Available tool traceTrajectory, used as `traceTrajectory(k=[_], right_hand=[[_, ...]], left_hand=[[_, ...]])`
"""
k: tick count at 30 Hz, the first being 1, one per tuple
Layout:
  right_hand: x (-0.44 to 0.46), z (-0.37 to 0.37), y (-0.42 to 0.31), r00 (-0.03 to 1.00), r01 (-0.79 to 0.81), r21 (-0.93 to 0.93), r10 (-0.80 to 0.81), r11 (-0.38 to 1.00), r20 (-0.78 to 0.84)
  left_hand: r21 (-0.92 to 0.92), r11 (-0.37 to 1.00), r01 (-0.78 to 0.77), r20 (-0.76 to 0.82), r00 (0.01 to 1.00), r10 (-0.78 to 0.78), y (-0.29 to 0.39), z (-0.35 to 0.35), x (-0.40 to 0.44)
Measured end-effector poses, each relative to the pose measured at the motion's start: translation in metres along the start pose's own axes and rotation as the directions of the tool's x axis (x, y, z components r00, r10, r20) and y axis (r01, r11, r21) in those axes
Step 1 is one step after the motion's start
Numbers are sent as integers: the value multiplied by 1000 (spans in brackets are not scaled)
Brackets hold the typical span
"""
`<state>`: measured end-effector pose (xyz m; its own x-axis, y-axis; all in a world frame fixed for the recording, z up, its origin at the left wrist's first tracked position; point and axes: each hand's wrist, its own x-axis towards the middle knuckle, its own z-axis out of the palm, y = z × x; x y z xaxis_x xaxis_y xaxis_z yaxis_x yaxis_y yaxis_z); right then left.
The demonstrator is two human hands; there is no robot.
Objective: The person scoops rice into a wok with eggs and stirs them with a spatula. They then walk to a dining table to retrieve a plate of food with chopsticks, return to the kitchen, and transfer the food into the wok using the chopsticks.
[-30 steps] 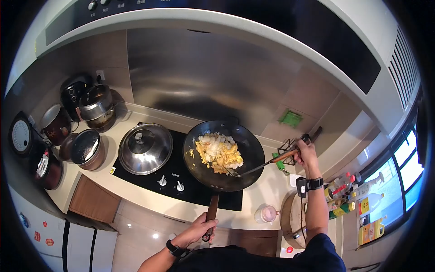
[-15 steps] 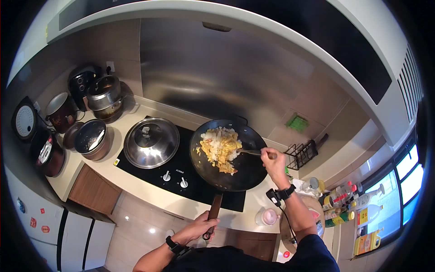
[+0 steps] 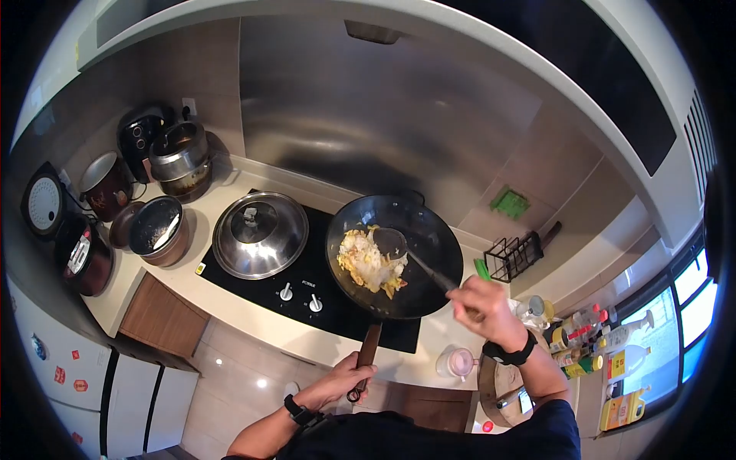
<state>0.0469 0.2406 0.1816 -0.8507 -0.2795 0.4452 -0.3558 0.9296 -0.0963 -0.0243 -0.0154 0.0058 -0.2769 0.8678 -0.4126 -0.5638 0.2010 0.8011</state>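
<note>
My left hand (image 3: pixel 342 380) is wrapped round the brown handle (image 3: pixel 371 343) of a dark wok (image 3: pixel 434 231) on the cooktop. Rice with egg (image 3: pixel 370 262) lies heaped in the left part of the wok. Over the wok's right rim, my right hand (image 3: pixel 489 310) is closed round a long-handled spatula (image 3: pixel 424 265). The blade of that spatula touches or hovers at the far right edge of the food; I cannot tell which. A domed metal lid (image 3: pixel 264 236) rests on the left of the cooktop.
A bowl with a pale utensil (image 3: pixel 158 233), a steel pot (image 3: pixel 181 159) and a rice cooker (image 3: pixel 83 261) stand at left. A jar (image 3: pixel 458 363) sits near the counter's front edge. To the right are a wire rack (image 3: pixel 512 259), a round board (image 3: pixel 500 388) and several bottles (image 3: pixel 627 363).
My right hand has moved down and to the right, with the spatula now angled across the wok. The food is gathered more tightly. My left hand keeps hold of the handle.
</note>
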Motion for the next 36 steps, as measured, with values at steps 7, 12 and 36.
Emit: traceTrajectory(k=[7,12,36], right_hand=[[-12,64,49,513,-656,613,856,440,-65],[14,28,70,423,-657,642,898,396,-120],[41,17,91,387,-609,650,886,455,-257]], left_hand=[[29,999,20,16,1000,-21,-13,-4,3],[10,1000,2,-2,1000,-2,-1,-1,3],[38,998,-59,-97,993,62,-7,2,0]])
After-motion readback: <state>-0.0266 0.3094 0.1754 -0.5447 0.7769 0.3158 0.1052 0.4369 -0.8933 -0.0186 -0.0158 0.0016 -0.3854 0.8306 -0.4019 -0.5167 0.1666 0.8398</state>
